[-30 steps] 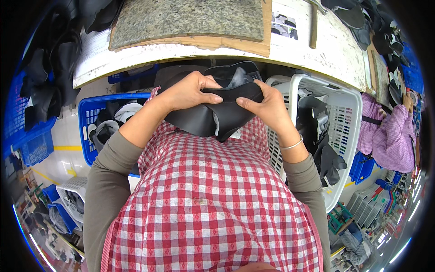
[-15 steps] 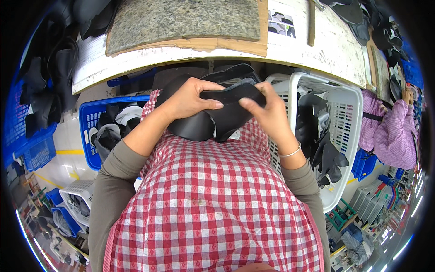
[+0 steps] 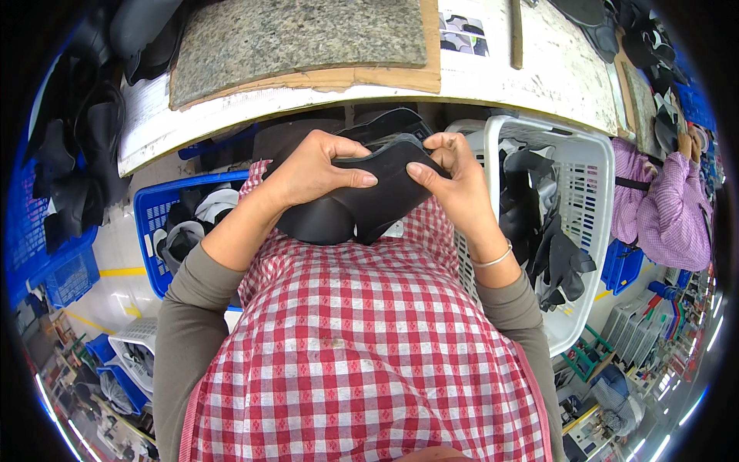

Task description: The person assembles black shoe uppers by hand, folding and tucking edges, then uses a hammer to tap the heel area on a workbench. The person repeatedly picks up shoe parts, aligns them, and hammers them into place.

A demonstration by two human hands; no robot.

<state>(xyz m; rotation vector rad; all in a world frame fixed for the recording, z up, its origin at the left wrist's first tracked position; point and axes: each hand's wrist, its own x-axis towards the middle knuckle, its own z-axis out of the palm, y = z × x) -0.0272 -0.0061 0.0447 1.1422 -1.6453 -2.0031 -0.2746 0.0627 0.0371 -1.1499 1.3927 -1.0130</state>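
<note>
A black shoe upper (image 3: 369, 192) is held over my lap, just in front of the bench edge. Its top edge is pinched from both sides. My left hand (image 3: 319, 171) is closed on the left part, thumb on the near face and fingers behind the edge. My right hand (image 3: 454, 175) grips the right part the same way, thumb pressed near the top edge. Behind the pinched edge rises another black curved rim, seemingly of the same upper. The fingertips behind the material are partly hidden.
Ahead is a white workbench (image 3: 493, 81) with a stone slab (image 3: 300, 50) and a hammer (image 3: 516, 35). A white basket (image 3: 604, 200) of black pieces stands at right, a blue basket (image 3: 146, 239) at left. Far right, a person in a purple checked top (image 3: 673, 219) works.
Both hands still pinch the upper. Its lower flaps have swung closer together, narrowing the gap between them. The right fingers have curled in at the top edge. The view has shifted slightly.
</note>
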